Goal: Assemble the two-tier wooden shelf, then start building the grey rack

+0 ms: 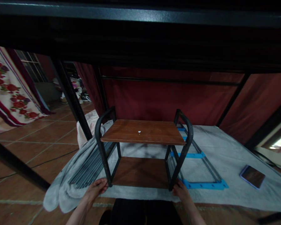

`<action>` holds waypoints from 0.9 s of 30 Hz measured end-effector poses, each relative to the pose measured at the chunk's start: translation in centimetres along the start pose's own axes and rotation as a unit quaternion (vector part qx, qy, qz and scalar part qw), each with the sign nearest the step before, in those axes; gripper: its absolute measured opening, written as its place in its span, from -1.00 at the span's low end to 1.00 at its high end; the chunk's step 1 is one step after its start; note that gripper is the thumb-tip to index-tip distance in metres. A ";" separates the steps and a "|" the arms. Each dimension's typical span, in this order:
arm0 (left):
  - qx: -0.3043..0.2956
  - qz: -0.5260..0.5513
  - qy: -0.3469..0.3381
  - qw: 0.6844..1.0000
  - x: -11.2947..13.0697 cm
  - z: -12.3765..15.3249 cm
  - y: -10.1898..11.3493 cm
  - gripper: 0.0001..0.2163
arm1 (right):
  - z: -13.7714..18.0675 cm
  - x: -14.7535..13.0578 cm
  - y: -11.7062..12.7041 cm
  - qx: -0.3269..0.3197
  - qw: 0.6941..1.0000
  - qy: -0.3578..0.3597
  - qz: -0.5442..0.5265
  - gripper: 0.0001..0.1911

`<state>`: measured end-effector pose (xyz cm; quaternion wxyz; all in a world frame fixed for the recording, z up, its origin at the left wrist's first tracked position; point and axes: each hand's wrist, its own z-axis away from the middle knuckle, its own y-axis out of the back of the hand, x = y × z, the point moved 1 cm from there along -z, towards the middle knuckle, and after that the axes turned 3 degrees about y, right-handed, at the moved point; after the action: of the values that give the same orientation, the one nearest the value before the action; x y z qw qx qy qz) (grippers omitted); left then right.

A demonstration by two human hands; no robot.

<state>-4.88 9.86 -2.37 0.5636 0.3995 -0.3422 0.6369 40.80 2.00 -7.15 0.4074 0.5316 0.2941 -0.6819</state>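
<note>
Left hand (97, 188) and right hand (180, 191) each clamped on front feet of two-tier shelf rack (142, 132); rack could snag grey blanket (224, 162) if dragged.

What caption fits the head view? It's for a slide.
Both hands, left and right, at the front legs of a two-tier shelf standing on a grey blanket.
</note>
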 end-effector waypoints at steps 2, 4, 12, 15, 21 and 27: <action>-0.002 -0.001 0.000 1.000 -0.2 -0.4 0.1 -0.48 | 0.3 0.1 0.0 0.008 1.000 0.003 0.000 -0.61; -0.012 -0.012 -0.010 1.000 -0.4 -0.8 0.1 -0.49 | 0.7 0.0 0.0 0.011 1.000 0.008 0.002 -0.60; -0.051 -0.050 -0.007 0.997 0.5 -0.1 0.2 -0.51 | 1.2 -1.8 -0.1 -0.018 0.999 0.001 0.045 -0.64; -0.059 -0.047 -0.027 0.997 0.7 0.6 0.0 -0.53 | 0.9 -1.6 0.1 -0.013 0.999 0.001 0.048 -0.66; -0.039 -0.028 -0.024 0.999 0.3 0.2 0.1 -0.48 | 0.3 -1.1 0.2 -0.022 0.999 0.013 0.030 -0.64; 0.004 0.045 0.013 0.999 0.3 -0.2 0.3 -0.63 | 0.3 -1.3 0.6 -0.018 0.999 0.008 0.039 -0.62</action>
<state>-5.19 10.17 -2.16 0.5373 0.3774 -0.3496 0.6683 41.32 1.76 -5.80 0.4412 0.5404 0.2884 -0.6558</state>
